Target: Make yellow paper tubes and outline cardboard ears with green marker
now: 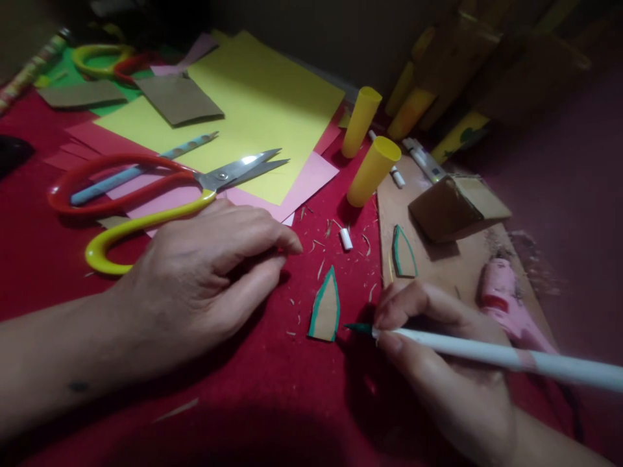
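Green-tipped marker [457,349]: just right of the green-edged cardboard piece [324,306]. Right hand [452,389]: grip narrow, closed round the marker near its tip, likely for fine control. Left hand [204,275]: left of the piece, loosely curled, perhaps merely resting; whether its grip is shut, cannot tell. Scissors [233,174]: beyond the piece, leftward, blades slightly parted. Marker's long axis: crosswise, tip pointing left towards the piece's base, barrel sloping rightward.

Scissors [222,176], red and yellow handles: blades slightly parted, lying across patterned pencil [189,144] and yellow sheet [272,84]. Two yellow tubes [372,174]: upright, near each other. Pink glue gun [506,299]: near bent cardboard piece [438,209], by brown board's [445,266] edge.
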The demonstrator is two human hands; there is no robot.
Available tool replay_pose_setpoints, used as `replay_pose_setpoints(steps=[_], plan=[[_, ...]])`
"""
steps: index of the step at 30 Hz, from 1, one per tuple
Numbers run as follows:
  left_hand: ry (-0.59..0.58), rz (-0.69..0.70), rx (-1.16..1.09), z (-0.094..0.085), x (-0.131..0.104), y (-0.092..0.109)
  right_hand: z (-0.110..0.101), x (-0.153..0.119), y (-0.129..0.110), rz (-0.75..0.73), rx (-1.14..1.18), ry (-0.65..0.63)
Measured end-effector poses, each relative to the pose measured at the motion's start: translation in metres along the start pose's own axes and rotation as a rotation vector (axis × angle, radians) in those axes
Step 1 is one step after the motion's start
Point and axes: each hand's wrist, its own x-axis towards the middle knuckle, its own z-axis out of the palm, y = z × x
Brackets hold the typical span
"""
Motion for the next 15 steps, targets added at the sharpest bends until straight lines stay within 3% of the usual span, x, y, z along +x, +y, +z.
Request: replay_pose_setpoints(steps=[8, 15], plan=[[-0.227, 0.214, -0.029, 0.006, -0.004, 0.004, -0.002, -0.006, 0.003, -0.116, -0.233, -0.061], [-0.284, 0.291, 0.026, 0.012, -0.002, 0.006, 0.003, -0.005, 0.002, -0.190, -0.375, -0.066]])
